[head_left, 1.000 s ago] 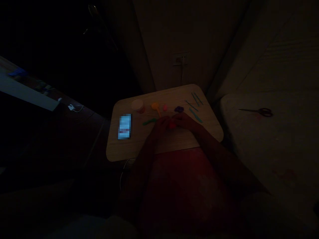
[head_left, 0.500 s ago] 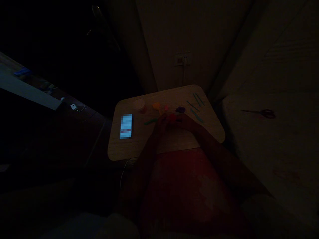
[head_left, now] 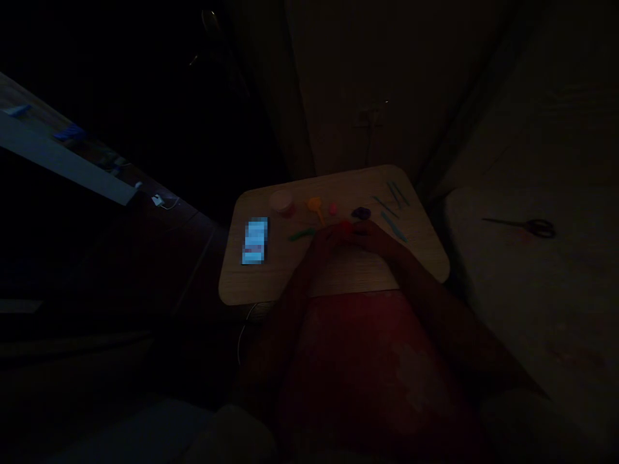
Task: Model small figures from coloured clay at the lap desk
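Observation:
In the dim head view, a small red lump [head_left: 345, 228], which looks like modelling dough, is between my two hands over the table. My left hand [head_left: 327, 237] is closed against its left side, and my right hand [head_left: 366, 234] curls round its right side; darkness hides the fingertips. By my left hand lies a green strip or tool [head_left: 302, 234]. Just beyond are an orange scoop-like piece [head_left: 315, 205] and a small pink lump [head_left: 333, 209]. A dark purple lump [head_left: 361, 212] sits past my right hand, with a light blue modelling tool [head_left: 394, 226] to its right.
The wooden table [head_left: 271, 283] has rounded corners. On its left are a lit phone [head_left: 255, 241] and a round tub [head_left: 282, 203]. Several thin sticks [head_left: 397, 194] lie at the back right. Scissors [head_left: 539, 227] rest on a pale surface to the right.
The camera view has shifted, so the table and its things appear slightly farther right. Both hands stay closed about the red lump, with the fingers slightly rearranged.

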The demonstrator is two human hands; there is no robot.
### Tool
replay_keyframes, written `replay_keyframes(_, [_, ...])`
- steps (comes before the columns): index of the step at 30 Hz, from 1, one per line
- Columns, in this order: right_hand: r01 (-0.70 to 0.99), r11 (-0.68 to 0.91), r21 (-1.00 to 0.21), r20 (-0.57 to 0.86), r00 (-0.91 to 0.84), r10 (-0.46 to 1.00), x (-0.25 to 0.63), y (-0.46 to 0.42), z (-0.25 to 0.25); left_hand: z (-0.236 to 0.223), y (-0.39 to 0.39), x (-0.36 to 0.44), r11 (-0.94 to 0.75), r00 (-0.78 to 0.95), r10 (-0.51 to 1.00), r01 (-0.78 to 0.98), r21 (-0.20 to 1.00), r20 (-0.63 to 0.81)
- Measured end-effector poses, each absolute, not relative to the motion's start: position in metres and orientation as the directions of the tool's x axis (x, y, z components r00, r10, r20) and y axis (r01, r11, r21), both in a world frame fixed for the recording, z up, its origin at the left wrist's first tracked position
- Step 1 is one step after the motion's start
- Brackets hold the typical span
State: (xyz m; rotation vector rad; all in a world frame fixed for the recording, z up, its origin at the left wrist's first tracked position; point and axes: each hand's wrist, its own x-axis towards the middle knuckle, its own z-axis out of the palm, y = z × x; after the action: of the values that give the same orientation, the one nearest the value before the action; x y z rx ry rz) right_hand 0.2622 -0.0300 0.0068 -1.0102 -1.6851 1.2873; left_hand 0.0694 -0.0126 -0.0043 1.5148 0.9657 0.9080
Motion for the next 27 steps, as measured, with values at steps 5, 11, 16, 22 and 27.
replay_keyframes(5, [0.168,0.129,-0.977,0.059,-0.372,0.927,0.263,-0.030,0.003,0.001,-0.014,0.069,-0.087,0.375,0.927,0.126,0.988,0.034])
replay_keyframes(11, [0.116,0.062,-0.991,0.017,-0.353,0.936,0.262,-0.028,-0.004,0.001,-0.018,0.073,-0.087,0.343,0.939,0.177,0.980,0.022])
replay_keyframes(16, [0.094,0.058,-0.994,0.022,-0.345,0.938,0.263,-0.027,-0.003,0.000,-0.016,0.074,-0.138,0.326,0.941,0.112,0.984,0.094])
replay_keyframes(22, [0.119,0.081,-0.990,0.025,-0.409,0.912,0.264,-0.029,0.002,0.002,-0.017,0.073,-0.088,0.396,0.916,0.025,0.996,0.071])
replay_keyframes(27, [0.126,0.115,-0.985,0.055,-0.402,0.914,0.261,-0.030,0.007,0.006,-0.017,0.070,-0.094,0.431,0.902,0.110,0.989,0.037])
